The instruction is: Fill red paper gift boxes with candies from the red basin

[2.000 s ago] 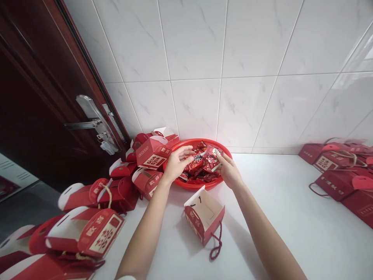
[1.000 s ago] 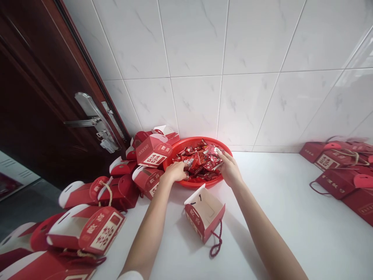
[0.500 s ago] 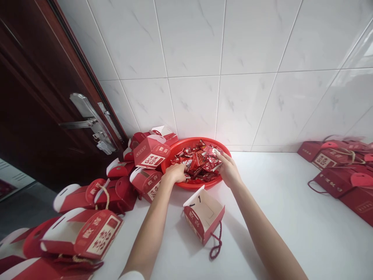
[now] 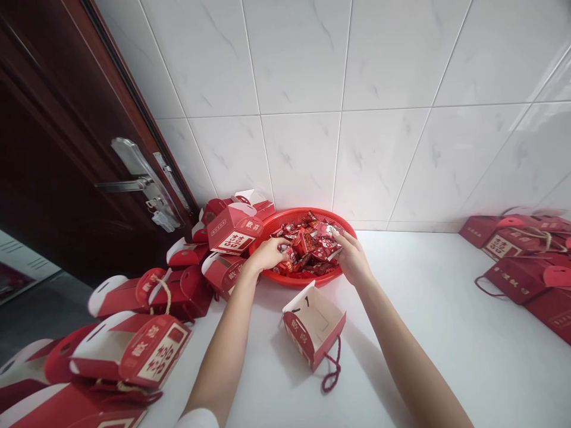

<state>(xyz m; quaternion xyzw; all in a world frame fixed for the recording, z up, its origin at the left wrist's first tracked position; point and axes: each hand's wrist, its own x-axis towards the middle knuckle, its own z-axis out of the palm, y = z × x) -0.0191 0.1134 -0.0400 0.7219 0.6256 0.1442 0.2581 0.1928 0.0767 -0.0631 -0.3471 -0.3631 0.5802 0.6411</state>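
Observation:
A red plastic basket (image 4: 345,223) against the wall holds a heap of red-wrapped candies (image 4: 305,242). My left hand (image 4: 268,254) reaches over its left side, fingers curled around a wrapped candy (image 4: 288,254) at the edge of the heap. At the right side my right hand (image 4: 351,255) grips a red candy packet (image 4: 329,247) between thumb and fingers; part of the packet is hidden by the hand. On the table between my forearms stands an open red gift box (image 4: 314,327), its pale inside facing up and a dark red cord handle hanging off to the right.
Several open red gift boxes (image 4: 134,351) crowd the left side of the white table (image 4: 428,321), some stacked beside the basket. More red boxes (image 4: 530,273), with lids folded, stand at the right. A tiled wall (image 4: 303,154) rises behind; a dark door (image 4: 66,137) is at left.
My left hand has lifted slightly and its fingers have shifted over the candies. My right hand stays at the basket's right side with the packet. The view has shifted a little.

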